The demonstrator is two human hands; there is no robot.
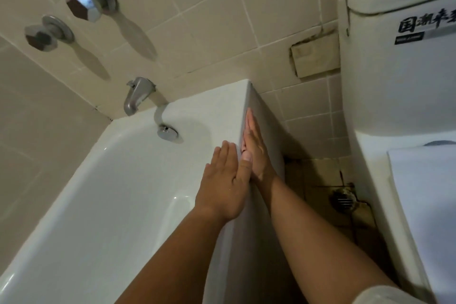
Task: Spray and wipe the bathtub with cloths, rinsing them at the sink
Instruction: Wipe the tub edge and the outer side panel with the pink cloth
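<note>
The white bathtub [118, 180] fills the lower left, its outer side panel [264, 116] facing the toilet. My left hand [222, 180] lies flat on the tub's top rim with straight fingers. My right hand [256, 150] presses flat against the outer panel just below the rim. A pink cloth [247, 126] shows as a thin strip under its palm and fingers. No spray bottle or sink is in view.
A metal spout [135, 96] and overflow plate [167, 132] sit at the tub's far end, with two chrome knobs [86, 3] on the tiled wall. The white toilet [399, 81] stands close on the right. A floor drain [344, 201] lies in the narrow gap.
</note>
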